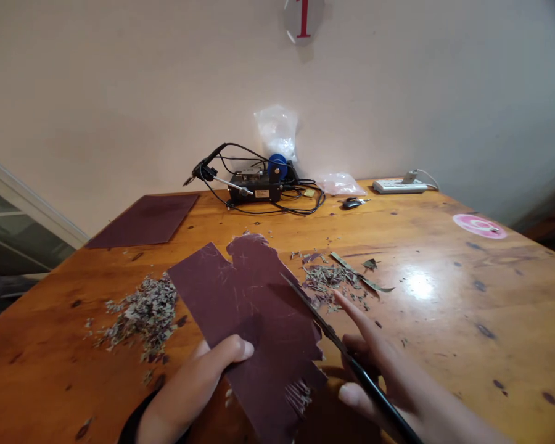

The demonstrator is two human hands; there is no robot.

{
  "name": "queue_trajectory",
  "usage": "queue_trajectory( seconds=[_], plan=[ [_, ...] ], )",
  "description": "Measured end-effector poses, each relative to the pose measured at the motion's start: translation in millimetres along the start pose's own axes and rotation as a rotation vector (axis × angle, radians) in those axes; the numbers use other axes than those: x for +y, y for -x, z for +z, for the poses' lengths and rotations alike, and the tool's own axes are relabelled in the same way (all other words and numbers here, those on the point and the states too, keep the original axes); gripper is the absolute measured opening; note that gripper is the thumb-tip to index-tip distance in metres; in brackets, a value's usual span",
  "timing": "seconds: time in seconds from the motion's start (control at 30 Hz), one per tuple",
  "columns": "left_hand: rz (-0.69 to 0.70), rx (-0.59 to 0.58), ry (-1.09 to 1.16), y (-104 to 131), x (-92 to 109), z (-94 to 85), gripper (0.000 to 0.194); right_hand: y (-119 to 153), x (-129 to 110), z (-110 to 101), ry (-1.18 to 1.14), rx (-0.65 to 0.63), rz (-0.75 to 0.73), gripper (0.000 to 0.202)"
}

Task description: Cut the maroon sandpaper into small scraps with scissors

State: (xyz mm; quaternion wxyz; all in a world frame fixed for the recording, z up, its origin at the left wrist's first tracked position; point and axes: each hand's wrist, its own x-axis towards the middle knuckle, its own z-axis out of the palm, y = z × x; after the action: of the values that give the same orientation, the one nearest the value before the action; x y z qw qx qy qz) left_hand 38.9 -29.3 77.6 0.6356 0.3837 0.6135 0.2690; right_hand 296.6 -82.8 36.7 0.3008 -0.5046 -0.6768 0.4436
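Note:
A dark maroon sheet, which looks like sandpaper [240, 296], is tilted up over the table with ragged cuts along its right and top edges. My left hand [208, 376] grips its lower left side, thumb on top and fingers mostly hidden underneath. Black-handled scissors [328, 330] lie in my right hand [379, 357], their blades along the sheet's right edge. My index finger stretches out beside the blades, while the other fingers are around the handle. Fine slits mark the sheet's lower right part. Cut shreds [330, 277] with longer strips lie just beyond the scissors.
A pile of small cuttings [148, 314] lies to the left. Another maroon sheet [143, 219] rests at the back left. Along the back are a black soldering device with a blue spool [256, 185], plastic bags [276, 129], keys [351, 203] and a power strip [400, 185].

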Motion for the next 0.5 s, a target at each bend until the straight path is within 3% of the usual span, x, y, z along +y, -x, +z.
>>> queue_trajectory(
  seconds=[0.2,0.37,0.5],
  plan=[
    [0.074,-0.012,-0.087,-1.3,0.3,-3.1,0.017,7.0,-14.2,-10.1,-0.043,-0.067,0.027,0.119],
    [0.002,-0.208,-0.126,2.5,-6.2,1.7,0.019,4.9,-30.9,-12.1,-0.085,-0.081,-0.014,0.110],
    [0.018,-0.257,-0.087,4.5,-14.7,2.9,0.021,3.7,-30.7,-7.9,-0.131,-0.010,-0.033,0.103]
  ],
)
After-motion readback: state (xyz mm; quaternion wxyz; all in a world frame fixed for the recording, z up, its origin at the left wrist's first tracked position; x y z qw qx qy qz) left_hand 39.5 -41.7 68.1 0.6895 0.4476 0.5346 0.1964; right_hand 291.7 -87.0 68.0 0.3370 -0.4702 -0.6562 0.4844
